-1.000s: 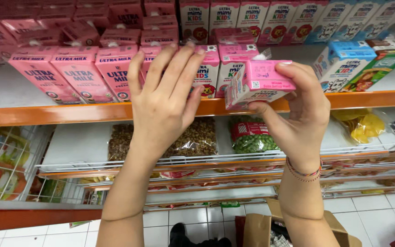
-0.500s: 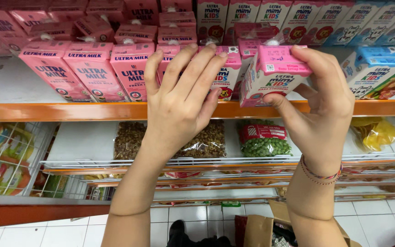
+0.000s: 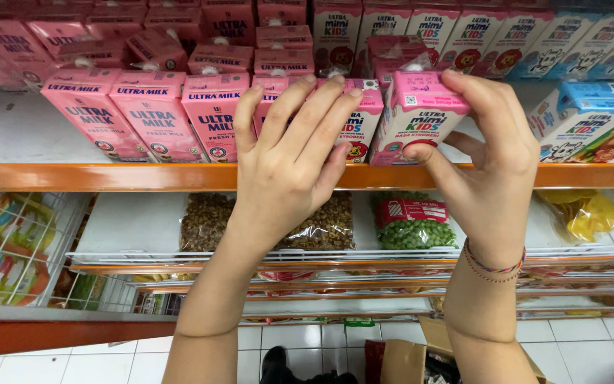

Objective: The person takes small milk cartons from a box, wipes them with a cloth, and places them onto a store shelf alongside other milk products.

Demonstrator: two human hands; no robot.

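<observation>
My right hand point(image 3: 492, 163) pinches a small pink milk carton point(image 3: 421, 117) at the orange shelf point(image 3: 143, 176) edge, while my open, empty left hand point(image 3: 289, 167) rests against neighbouring cartons point(image 3: 353, 121); a nudge could topple them.

A shop, grocery aisle: above and left of the left hand point(image 3: 289, 160), rows of identical pink cartons point(image 3: 151, 114) face out on an orange-edged shelf point(image 3: 108, 176), with blue cartons point(image 3: 580, 117) right of the right hand point(image 3: 488, 160). Below the hands, a lower shelf holds bagged goods, brown beans point(image 3: 207, 220) and green peas point(image 3: 413, 227), behind a wire rail point(image 3: 143, 256). Left of the left arm hangs a wire basket point(image 3: 15, 249) of packets; a cardboard box point(image 3: 410, 359) sits on the tiled floor between the arms.
</observation>
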